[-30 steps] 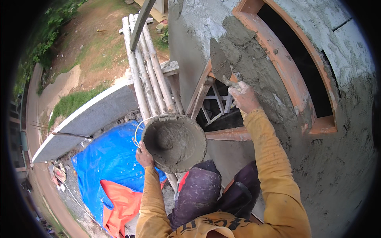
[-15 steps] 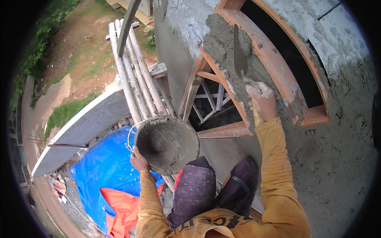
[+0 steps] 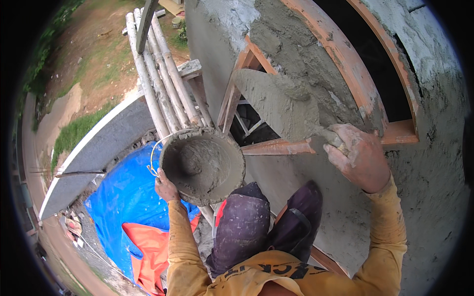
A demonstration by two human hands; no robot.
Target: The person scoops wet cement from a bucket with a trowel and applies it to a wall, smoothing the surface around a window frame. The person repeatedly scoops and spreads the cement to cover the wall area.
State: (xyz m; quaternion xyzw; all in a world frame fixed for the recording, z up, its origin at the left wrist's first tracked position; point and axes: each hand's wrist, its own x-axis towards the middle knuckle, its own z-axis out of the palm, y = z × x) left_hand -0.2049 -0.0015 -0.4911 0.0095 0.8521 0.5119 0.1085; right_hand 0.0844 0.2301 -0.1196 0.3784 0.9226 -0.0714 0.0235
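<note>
My right hand (image 3: pixel 359 157) grips the handle of a trowel (image 3: pixel 269 101). Its broad blade is coated in wet grey mortar and turned nearly flat toward me, covering part of a triangular orange-brown window frame (image 3: pixel 279 148). Behind the blade, fresh rough mortar (image 3: pixel 306 47) fills the strip of wall between that frame and a curved one (image 3: pixel 340 52). At the left, the fingers of my left hand (image 3: pixel 167 187) hold the side of a round bucket (image 3: pixel 240 165) by its rim. Wet mortar (image 3: pixel 200 160) lies inside it, and a thin wire handle hangs beside my fingers.
Pale wooden poles (image 3: pixel 165 74) run outward beyond the bucket, with an upright timber (image 3: pixel 147 24) across them. Below lie a blue and orange tarp (image 3: pixel 118 197) and a low white-topped wall (image 3: pixel 94 148). Grey plastered wall (image 3: pixel 419 197) rises at the right.
My right hand has moved right and toward me, and the trowel has turned from edge-on to showing its mortar-covered face. The bucket, still in my left hand, sits slightly higher in view.
</note>
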